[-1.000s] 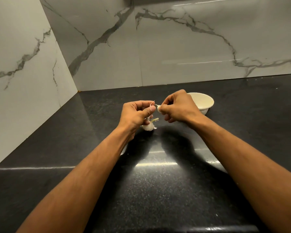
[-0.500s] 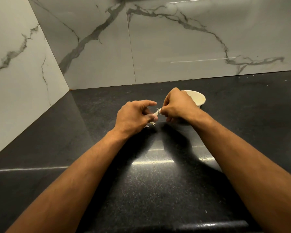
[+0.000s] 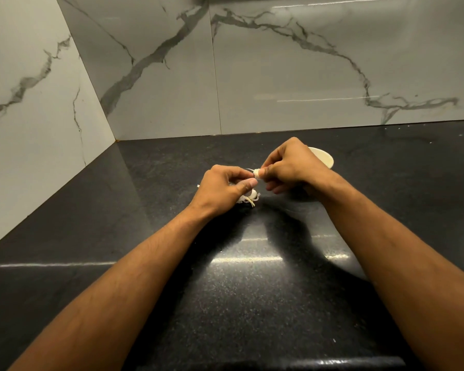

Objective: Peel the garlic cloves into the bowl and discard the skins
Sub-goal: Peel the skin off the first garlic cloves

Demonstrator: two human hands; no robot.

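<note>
— Fingers first: what are they doing?

— Both sets are curled and meeting over the counter. Those of the right hand [image 3: 292, 167] pinch a small white garlic clove [image 3: 256, 172] between thumb and forefinger, and the clove sticks out toward the other hand. The left hand [image 3: 223, 190] has its thumb and fingertips bent in right at that same clove, with a thin curl of skin showing at the gap between them. Whether the left fingertips actually grip the clove or only the skin, I cannot tell from where I stand.

— And around them, biggest thing first?

— Behind the fingers, grey-veined marble walls [image 3: 279, 76] meet in a corner off to the left. Under the fingers runs the black speckled counter [image 3: 239, 303], with bright streaks of light on it nearer the person than the hands. Just beyond the right knuckles sits a cream bowl [image 3: 324, 159], mostly hidden by that hand; what is inside I cannot see.

— Anything smaller?

— Below the left thumb, on the counter, lies the rest of the garlic [image 3: 253, 195] with loose papery skins [image 3: 245, 201] and a few yellowish strands, partly covered by the left hand.
</note>
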